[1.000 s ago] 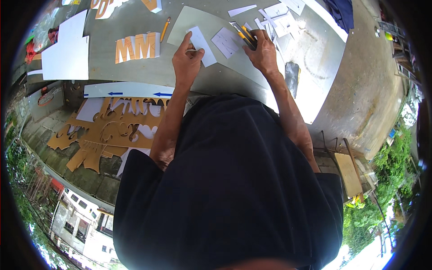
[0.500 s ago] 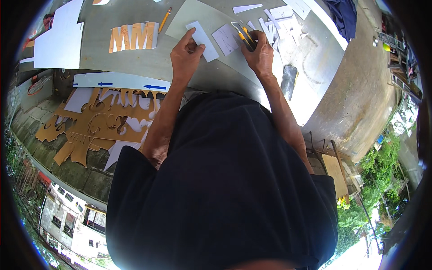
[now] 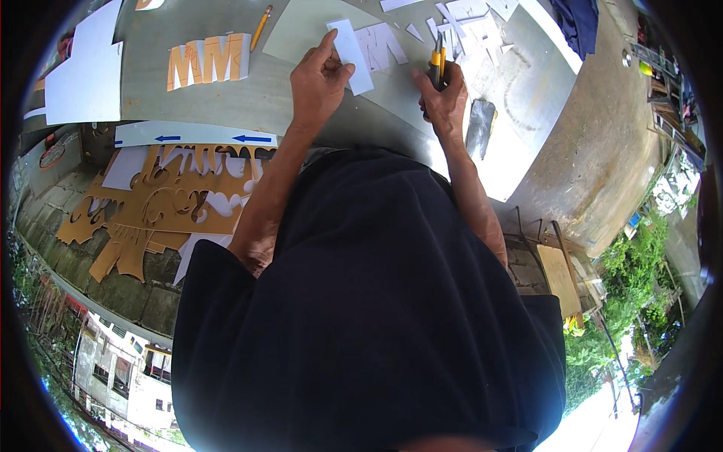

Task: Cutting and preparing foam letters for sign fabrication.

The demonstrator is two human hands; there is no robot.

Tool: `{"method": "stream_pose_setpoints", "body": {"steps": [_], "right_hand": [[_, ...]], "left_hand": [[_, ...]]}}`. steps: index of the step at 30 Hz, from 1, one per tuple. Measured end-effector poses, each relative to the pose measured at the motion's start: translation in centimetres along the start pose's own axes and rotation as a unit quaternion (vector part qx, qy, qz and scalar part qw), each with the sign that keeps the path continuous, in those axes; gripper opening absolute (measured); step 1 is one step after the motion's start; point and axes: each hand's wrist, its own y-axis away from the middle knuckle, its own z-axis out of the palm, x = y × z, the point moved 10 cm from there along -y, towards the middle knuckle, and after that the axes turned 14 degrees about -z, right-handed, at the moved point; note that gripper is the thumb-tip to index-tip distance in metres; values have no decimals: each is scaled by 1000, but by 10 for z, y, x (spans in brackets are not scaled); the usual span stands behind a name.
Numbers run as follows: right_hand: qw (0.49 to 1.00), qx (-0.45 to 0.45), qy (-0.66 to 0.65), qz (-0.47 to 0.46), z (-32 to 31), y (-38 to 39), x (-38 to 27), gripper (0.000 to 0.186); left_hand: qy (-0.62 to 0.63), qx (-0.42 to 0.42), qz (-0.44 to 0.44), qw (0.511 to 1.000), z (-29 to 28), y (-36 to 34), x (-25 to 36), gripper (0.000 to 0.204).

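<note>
My left hand grips a white rectangular strip, index finger stretched along its edge and thumb at its near part. Right beside the strip lies a white M-shaped cutout with pencil lines on it. A yellow-and-black utility knife stands upright in my right hand, its tip pointing away from me. The knife is apart from the M cutout. Several fingers of my right hand are partly hidden behind the handle.
Orange-faced M shapes stand at left, near a yellow pencil. White scraps litter the far right. A dark flat block lies beside my right wrist. Brown cut sheets sit below the table's left edge. Dark cloth hangs at far right.
The strip has turned more upright and now lies close against the M cutout. My right hand has drawn the knife away from the cutout and turned it upright. The whole view has shifted slightly.
</note>
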Motion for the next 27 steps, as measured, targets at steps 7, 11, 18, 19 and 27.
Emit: {"method": "stream_pose_setpoints", "body": {"steps": [7,11,18,19,27], "right_hand": [[988,-45,-123,88,-4,13,7,52],[983,-58,-153,80,-2,9,10,49],[978,-95,-178,61,1,-9,-1,44],[974,-87,-204,47,2,-13,-1,42],[963,-116,-243,29,11,-14,-7,37]], "left_hand": [[-159,22,29,987,19,13,11,62],[-285,90,91,950,14,19,26,64],[-298,50,206,931,23,21,51,67],[-345,28,208,915,31,21,47,75],[-331,28,202,921,33,20,41,70]]}}
